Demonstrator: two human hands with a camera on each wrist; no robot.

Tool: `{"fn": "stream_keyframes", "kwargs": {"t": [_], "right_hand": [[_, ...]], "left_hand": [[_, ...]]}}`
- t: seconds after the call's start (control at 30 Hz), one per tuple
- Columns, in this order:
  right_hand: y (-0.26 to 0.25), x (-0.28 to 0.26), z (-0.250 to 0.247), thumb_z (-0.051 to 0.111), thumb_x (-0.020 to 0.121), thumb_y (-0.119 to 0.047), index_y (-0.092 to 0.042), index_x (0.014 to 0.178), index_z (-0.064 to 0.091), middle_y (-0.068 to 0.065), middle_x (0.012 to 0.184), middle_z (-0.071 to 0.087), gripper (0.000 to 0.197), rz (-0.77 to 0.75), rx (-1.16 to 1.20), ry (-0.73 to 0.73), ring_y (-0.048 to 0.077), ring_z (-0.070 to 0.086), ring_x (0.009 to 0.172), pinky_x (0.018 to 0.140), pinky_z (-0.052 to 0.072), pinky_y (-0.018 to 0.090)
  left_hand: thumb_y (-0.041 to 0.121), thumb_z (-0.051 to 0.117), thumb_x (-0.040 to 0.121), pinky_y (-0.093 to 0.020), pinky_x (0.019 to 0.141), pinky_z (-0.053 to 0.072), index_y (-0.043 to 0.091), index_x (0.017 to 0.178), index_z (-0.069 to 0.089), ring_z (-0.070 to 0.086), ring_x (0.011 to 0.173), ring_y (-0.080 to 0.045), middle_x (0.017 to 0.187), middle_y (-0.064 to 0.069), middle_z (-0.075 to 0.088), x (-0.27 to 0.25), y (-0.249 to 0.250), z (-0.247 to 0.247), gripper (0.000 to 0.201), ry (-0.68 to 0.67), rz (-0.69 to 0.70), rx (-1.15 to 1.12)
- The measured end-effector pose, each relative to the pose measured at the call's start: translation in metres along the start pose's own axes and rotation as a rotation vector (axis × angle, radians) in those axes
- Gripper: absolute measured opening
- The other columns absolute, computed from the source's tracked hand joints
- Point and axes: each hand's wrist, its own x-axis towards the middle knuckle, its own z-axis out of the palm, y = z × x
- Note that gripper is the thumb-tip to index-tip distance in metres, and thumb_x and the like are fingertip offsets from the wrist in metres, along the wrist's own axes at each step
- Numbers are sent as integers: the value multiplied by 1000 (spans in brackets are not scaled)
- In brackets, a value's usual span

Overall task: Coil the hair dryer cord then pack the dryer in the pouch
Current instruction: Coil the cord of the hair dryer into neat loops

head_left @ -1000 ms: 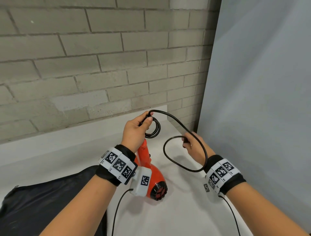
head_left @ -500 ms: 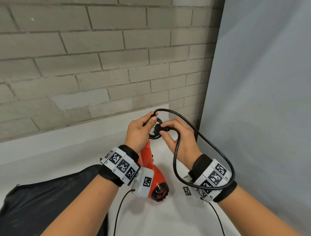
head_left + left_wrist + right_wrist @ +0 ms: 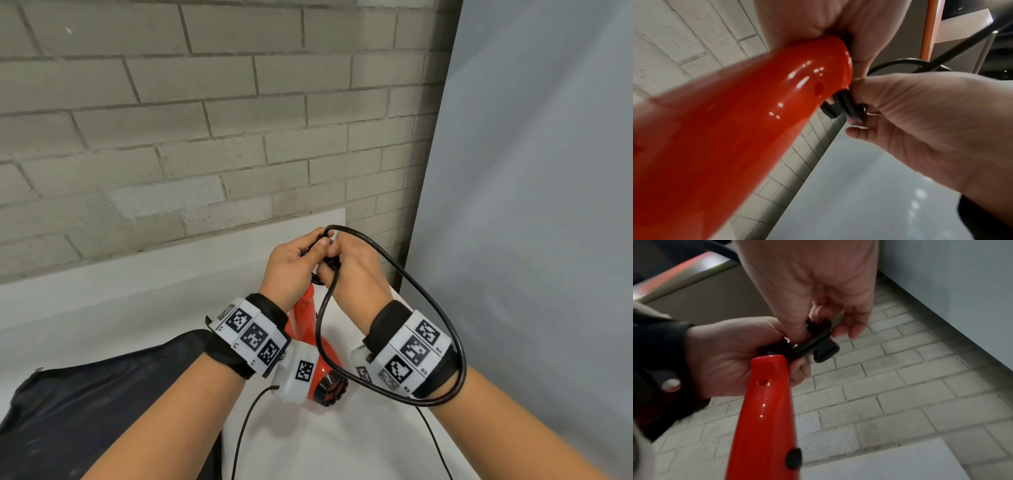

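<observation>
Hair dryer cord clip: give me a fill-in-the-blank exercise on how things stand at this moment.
1. The hair dryer is ____ in colour.
2. A loose loop of the cord hangs around the ____ wrist.
3. The left hand holds the coiled cord at the end of the dryer's ____.
4. The dark pouch lies on the person's ____ side.

Missing words: red; right; handle; left

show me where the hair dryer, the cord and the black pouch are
hair dryer (image 3: 327, 356): head view, on the red body below the handle.
cord (image 3: 445, 318): head view, on the big loose loop's outer curve beside the right wrist.
pouch (image 3: 102, 404): head view, on the dark fabric at lower left.
</observation>
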Motion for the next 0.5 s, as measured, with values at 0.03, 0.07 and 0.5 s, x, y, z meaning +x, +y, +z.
{"fn": "stream_keyframes", "kwargs": {"t": [0.03,0.07,0.5], "right_hand": [[0,2,1,55,81,-3,-8,96,55,5,93,52,16,17,4,30,11,46,79,66,38,22],[2,4,3,53,80,0,-9,98,51,6,92,51,20,45,70,62,11,45,77,64,39,24],[53,1,-9,37,94,-30,-15,127,44,2,119,58,37,-112,137,-350,17,54,108,95,42,27]], "left_hand": [[6,51,89,-2,74,45,20,115,55,61,78,15,99,5,65,0,0,0,30,-10,4,8],[6,51,89,-2,78,45,18,116,56,60,79,16,104,4,63,0,-1,0,30,-19,3,18],[18,51,90,-9,50,40,14,107,65,52,48,2,73,11,65,9,-2,-15,22,17,-77,29]]}}
